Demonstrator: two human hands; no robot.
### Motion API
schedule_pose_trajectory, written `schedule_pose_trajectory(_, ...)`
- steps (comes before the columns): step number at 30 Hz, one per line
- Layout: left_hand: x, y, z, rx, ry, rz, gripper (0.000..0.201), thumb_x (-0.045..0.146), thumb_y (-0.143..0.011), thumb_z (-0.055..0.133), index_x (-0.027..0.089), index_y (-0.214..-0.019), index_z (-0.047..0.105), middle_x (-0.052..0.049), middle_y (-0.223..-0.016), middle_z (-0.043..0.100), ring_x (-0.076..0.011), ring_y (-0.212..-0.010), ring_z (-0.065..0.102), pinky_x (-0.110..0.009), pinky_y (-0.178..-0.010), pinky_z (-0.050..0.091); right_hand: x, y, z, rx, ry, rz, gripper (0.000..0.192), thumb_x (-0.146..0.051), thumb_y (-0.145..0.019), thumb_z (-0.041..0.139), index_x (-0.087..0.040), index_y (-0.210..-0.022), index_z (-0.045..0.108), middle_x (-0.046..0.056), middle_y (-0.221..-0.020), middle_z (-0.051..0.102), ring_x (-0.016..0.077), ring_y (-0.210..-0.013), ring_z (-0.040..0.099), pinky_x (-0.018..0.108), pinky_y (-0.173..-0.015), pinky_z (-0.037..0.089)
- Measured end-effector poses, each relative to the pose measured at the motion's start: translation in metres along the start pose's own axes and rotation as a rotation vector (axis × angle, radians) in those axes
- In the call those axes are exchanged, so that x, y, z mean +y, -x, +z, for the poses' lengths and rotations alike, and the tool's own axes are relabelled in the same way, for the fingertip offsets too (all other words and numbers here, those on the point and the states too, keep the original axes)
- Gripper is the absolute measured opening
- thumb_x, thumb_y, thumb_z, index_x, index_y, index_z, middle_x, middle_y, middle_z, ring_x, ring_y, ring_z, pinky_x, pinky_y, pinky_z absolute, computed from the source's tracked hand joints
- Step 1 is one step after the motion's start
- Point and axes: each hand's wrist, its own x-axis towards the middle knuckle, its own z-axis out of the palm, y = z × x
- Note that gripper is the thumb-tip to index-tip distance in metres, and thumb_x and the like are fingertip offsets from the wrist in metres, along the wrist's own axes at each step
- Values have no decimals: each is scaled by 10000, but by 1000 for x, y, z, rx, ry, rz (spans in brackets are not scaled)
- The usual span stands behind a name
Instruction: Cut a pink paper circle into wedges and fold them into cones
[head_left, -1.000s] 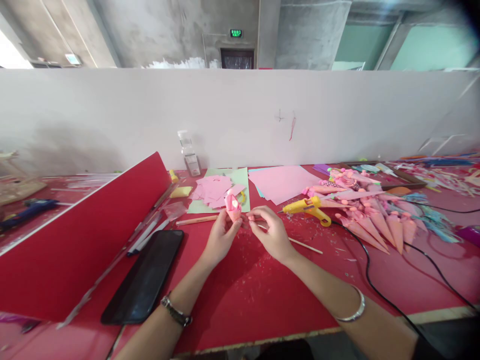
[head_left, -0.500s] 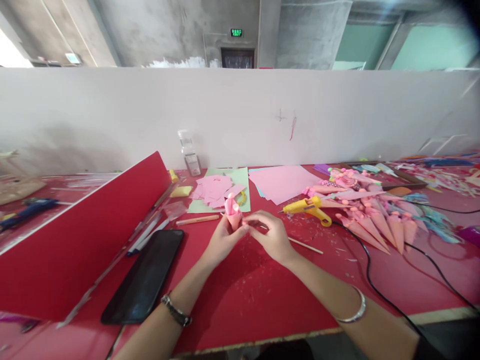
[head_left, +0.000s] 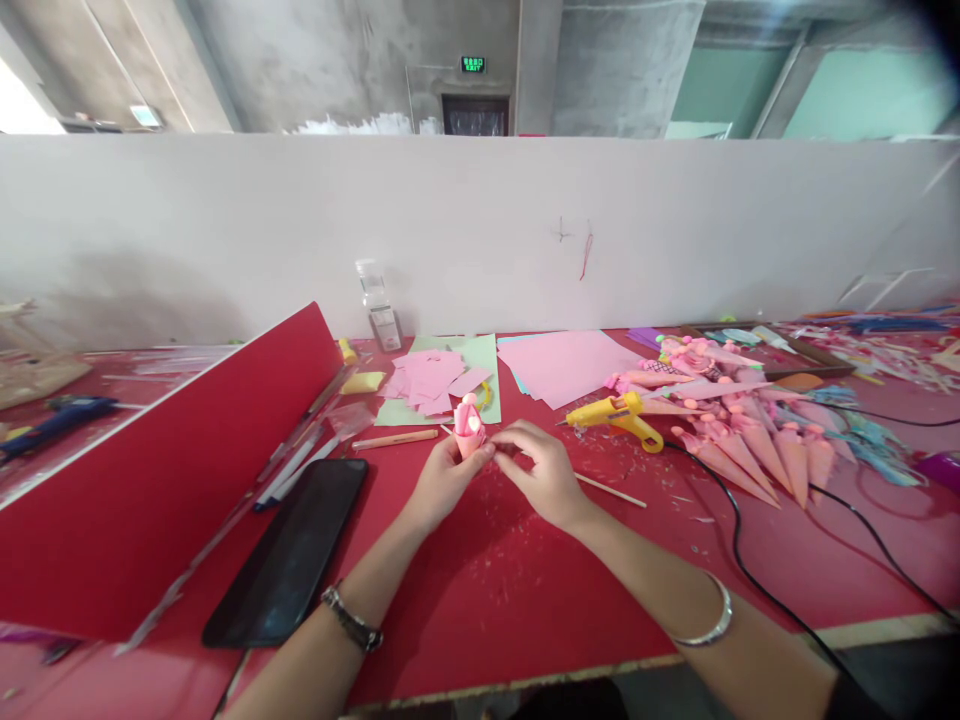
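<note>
While my hands meet over the red table [head_left: 480, 600], I work a small paper cone.
My left hand [head_left: 442, 480] has fingers clamped on the pink cone [head_left: 469, 432], upright; my right hand [head_left: 544, 470] pinches its edge, fingertips together.

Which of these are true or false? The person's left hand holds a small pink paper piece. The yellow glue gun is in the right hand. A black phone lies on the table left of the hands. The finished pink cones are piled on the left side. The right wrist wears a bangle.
1. The left hand holds a small pink paper piece: true.
2. The yellow glue gun is in the right hand: false, it lies on the red table, right of the hands.
3. A black phone lies left of the hands: true.
4. The pink cones are piled on the left: false, they lie on the right.
5. The right wrist wears a bangle: true.
</note>
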Motion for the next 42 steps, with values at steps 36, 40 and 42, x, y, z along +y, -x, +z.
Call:
schedule_pose_trajectory(36, -6, -6, -3, 3, 119, -92, 264, 369, -640, 649, 146, -694, 519, 70, -534, 395, -59, -489, 312, -216, -496, 241, 4, -1, 0, 167, -116, 84, 126, -224, -821, 473, -210, -865, 591, 42, -839, 581, 151, -773, 570, 261, -680, 481)
schedule_pose_trajectory(40, -11, -8, -4, -4, 130, -143, 278, 380, -643, 645, 145, -697, 506, 72, -532, 386, -57, -478, 309, -218, -488, 225, 8, -2, 0, 174, -165, 128, 230, -239, -849, 431, -231, -1011, 595, 57, -925, 576, 146, -798, 579, 272, -698, 501)
schedule_pose_trajectory(42, -11, -8, -4, -7, 127, -160, 285, 385, -631, 651, 145, -685, 505, 72, -531, 393, -58, -477, 317, -219, -490, 230, 8, -1, 0, 154, -192, 135, 235, -248, -851, 430, -223, -1002, 608, 53, -898, 589, 134, -746, 590, 270, -689, 510)
